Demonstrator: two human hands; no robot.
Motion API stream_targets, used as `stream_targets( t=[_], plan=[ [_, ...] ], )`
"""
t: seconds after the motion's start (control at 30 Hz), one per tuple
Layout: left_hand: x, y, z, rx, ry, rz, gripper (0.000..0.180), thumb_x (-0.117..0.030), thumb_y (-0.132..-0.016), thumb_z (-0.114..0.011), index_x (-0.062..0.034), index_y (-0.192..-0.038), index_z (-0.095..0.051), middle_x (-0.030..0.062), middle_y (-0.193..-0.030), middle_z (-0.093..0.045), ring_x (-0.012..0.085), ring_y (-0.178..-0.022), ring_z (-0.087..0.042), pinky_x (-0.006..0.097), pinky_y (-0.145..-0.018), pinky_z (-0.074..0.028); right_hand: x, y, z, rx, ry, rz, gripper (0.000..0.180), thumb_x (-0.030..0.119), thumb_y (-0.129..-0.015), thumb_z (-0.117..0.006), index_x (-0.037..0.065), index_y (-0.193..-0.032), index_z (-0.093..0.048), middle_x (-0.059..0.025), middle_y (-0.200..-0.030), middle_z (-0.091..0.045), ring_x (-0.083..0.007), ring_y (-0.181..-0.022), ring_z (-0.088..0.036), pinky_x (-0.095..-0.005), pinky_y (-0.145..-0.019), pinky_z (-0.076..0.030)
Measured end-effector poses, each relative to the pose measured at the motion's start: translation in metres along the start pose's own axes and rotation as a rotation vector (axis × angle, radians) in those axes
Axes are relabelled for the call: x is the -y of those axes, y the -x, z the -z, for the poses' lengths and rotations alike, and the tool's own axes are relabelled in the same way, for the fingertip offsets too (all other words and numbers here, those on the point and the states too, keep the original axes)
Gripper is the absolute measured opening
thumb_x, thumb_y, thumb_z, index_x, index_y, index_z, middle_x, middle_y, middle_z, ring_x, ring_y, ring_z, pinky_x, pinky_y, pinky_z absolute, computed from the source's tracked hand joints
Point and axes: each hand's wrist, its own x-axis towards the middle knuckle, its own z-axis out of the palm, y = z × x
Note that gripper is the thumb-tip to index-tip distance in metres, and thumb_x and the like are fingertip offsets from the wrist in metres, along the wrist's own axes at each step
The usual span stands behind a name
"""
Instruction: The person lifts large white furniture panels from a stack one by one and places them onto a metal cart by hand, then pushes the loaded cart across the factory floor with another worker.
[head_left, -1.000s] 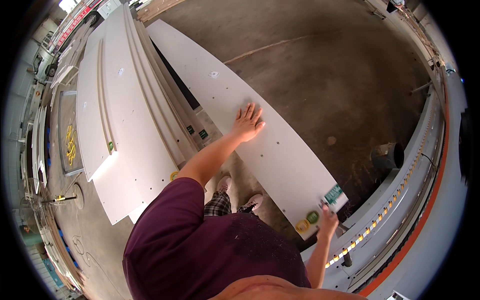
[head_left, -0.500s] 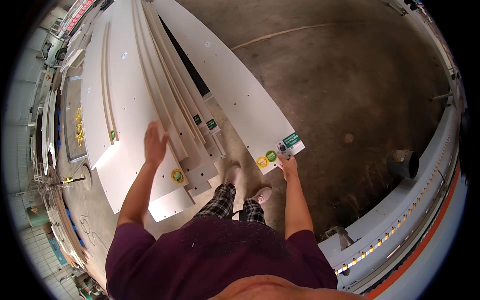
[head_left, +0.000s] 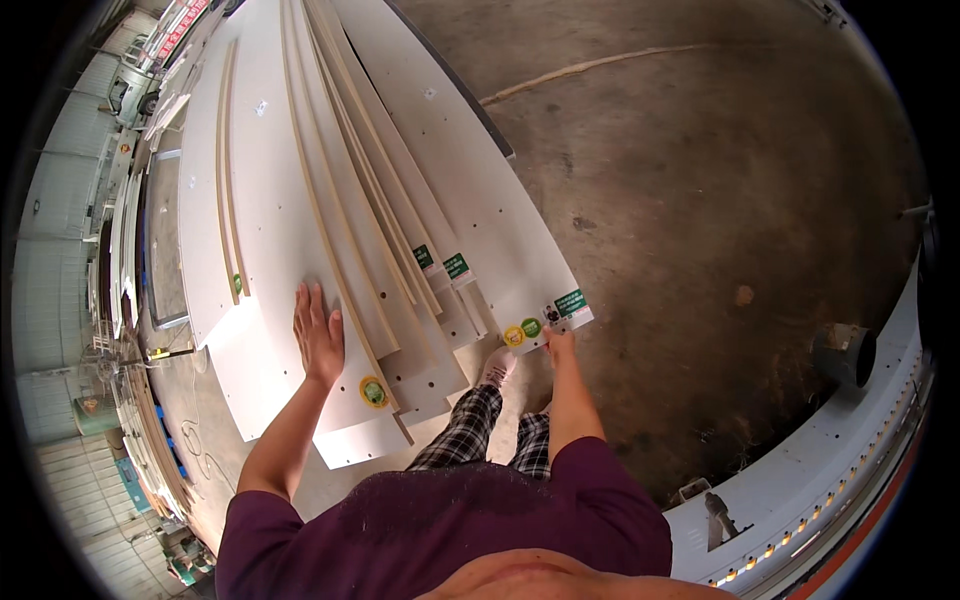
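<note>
My right hand (head_left: 560,343) grips the near end of a long white board (head_left: 480,215), its fingers closed round the edge beside round yellow and green stickers and a green label. That board lies alongside a stack of similar white boards (head_left: 262,200), its left edge against them. My left hand (head_left: 320,340) rests on or just over a wide board in the stack, palm down with the fingers spread. Near it is a round yellow-and-green sticker (head_left: 373,391). Several narrow boards (head_left: 385,230) with light brown edges lie on top, two with green labels at their near ends.
A long grey machine bed (head_left: 790,500) with a row of yellow rollers runs along the right. A dark cylindrical piece (head_left: 843,354) stands on its edge. Concrete floor (head_left: 690,200) stretches to the right of the boards. At the far left are more stacked panels (head_left: 130,260) and a vehicle (head_left: 130,92).
The board in my right hand has swung left, closing the dark gap between it and the stack. My left hand has come down toward the stack, its fingers spreading.
</note>
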Motion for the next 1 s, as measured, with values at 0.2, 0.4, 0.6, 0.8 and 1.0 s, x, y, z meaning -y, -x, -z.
stream_targets(
  t=[0.2,0.4,0.6,0.8,1.0],
  plan=[
    [0.004,0.007,0.003,-0.007,0.018,0.024,0.053,-0.025,-0.099,-0.043,-0.0053,-0.146,-0.029,0.0178,-0.153,-0.023,0.0336,-0.142,-0.021,0.044,-0.115,-0.017,-0.008,0.024,0.006,0.19,-0.006,-0.083,0.03,0.016,-0.09,-0.065,0.0,-0.113,-0.055,-0.0116,-0.104,-0.062,-0.0232,-0.092,-0.061,-0.0393,-0.076,-0.052],
    [0.001,0.003,0.01,-0.049,-0.021,-0.004,0.051,-0.027,-0.097,-0.047,-0.0047,-0.143,-0.036,0.0186,-0.149,-0.03,0.0318,-0.141,-0.024,0.042,-0.115,-0.019,0.01,0.096,0.039,0.111,0.588,0.203,0.026,0.025,-0.088,-0.062,0.005,-0.104,-0.062,-0.0087,-0.098,-0.064,-0.0192,-0.093,-0.063,-0.0361,-0.073,-0.051],
    [0.008,0.015,0.005,-0.072,0.025,0.047,0.052,-0.034,-0.099,-0.043,-0.008,-0.144,-0.036,0.0151,-0.15,-0.031,0.0285,-0.141,-0.025,0.042,-0.116,-0.02,0.044,0.196,0.147,0.248,0.363,0.264,0.021,0.02,-0.088,-0.061,0.005,-0.103,-0.065,-0.007,-0.093,-0.069,-0.0183,-0.077,-0.069,-0.0313,-0.063,-0.052],
    [0.02,0.005,-0.014,-0.157,0.014,-0.028,0.055,-0.039,-0.099,-0.041,-0.0076,-0.144,-0.035,0.0167,-0.15,-0.03,0.0306,-0.141,-0.024,0.043,-0.115,-0.02,0.01,0.308,0.231,-0.277,0.109,0.276,0.026,0.024,-0.093,-0.056,0.003,-0.106,-0.063,-0.0112,-0.089,-0.07,-0.0188,-0.071,-0.069,-0.0301,-0.057,-0.05],
    [0.037,0.004,-0.038,-0.179,0.053,-0.078,0.056,-0.04,-0.098,-0.042,-0.0075,-0.144,-0.035,0.0195,-0.149,-0.033,0.0318,-0.141,-0.026,0.043,-0.114,-0.021,-0.131,0.364,0.193,-0.306,-0.009,0.202,0.024,0.028,-0.094,-0.054,0.007,-0.103,-0.062,-0.0082,-0.09,-0.07,-0.02,-0.07,-0.069,-0.033,-0.058,-0.05]
  ],
)
